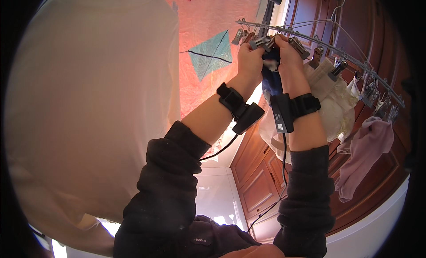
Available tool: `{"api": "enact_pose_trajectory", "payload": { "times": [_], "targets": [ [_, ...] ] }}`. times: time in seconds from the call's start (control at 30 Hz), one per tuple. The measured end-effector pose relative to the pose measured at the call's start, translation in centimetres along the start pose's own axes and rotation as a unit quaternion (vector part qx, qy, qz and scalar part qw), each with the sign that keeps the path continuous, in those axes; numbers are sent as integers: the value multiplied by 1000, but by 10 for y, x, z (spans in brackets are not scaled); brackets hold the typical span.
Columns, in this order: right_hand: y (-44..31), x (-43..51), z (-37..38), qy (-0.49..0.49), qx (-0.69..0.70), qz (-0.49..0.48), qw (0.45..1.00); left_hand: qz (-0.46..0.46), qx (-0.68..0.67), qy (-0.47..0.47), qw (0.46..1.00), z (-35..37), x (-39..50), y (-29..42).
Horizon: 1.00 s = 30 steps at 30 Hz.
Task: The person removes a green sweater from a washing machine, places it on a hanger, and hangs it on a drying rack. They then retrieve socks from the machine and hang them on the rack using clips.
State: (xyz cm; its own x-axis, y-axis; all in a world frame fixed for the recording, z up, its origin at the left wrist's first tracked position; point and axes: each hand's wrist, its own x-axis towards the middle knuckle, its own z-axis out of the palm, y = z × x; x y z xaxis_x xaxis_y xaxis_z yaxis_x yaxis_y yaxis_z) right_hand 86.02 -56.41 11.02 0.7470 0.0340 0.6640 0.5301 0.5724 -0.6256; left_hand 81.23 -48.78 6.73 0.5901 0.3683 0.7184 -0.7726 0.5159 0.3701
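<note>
My left hand point(250, 63) and my right hand point(290, 55) are raised to the wire rail of a clip hanger point(301, 35). Between them hangs a navy cloth item point(273, 79) with a white patch, its upper edge bunched at my fingers. Fingers of both hands are closed around that edge, though the fingertips are partly hidden. A metal clip point(260, 42) lies across the front of my left fingers. Another clip point(298, 48) hangs against the back of my right hand.
Pale undergarments point(332, 104) and a pink sock point(364, 154) hang farther right on the rail. A large pale cloth point(93, 101) fills the left side. Behind hangs a pink sheet point(209, 18) with kite shapes. Wooden cabinets point(259, 191) stand beyond. Cables point(284, 158) trail from both wrist devices.
</note>
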Motion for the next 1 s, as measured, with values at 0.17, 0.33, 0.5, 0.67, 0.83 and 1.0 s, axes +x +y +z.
{"api": "enact_pose_trajectory", "payload": {
  "times": [0.17,0.33,0.5,0.67,0.83,1.0],
  "targets": [
    [9,7,-18,-57,10,-36,998,-62,-54,-11,997,2,-2,8],
    [5,13,-36,-94,-96,-127,983,-26,167,-115,979,0,5,18],
    [-10,1,-44,-134,-108,-130,977,63,425,-183,884,-4,11,25],
    [-16,-10,-32,-95,-97,-53,989,61,408,-158,897,-3,9,26],
    [-19,-21,-30,-117,-139,-118,976,74,362,-179,912,-15,5,21],
    [-17,-29,-27,-116,-163,-116,973,74,364,-162,914,-25,-9,17]
  ]
}}
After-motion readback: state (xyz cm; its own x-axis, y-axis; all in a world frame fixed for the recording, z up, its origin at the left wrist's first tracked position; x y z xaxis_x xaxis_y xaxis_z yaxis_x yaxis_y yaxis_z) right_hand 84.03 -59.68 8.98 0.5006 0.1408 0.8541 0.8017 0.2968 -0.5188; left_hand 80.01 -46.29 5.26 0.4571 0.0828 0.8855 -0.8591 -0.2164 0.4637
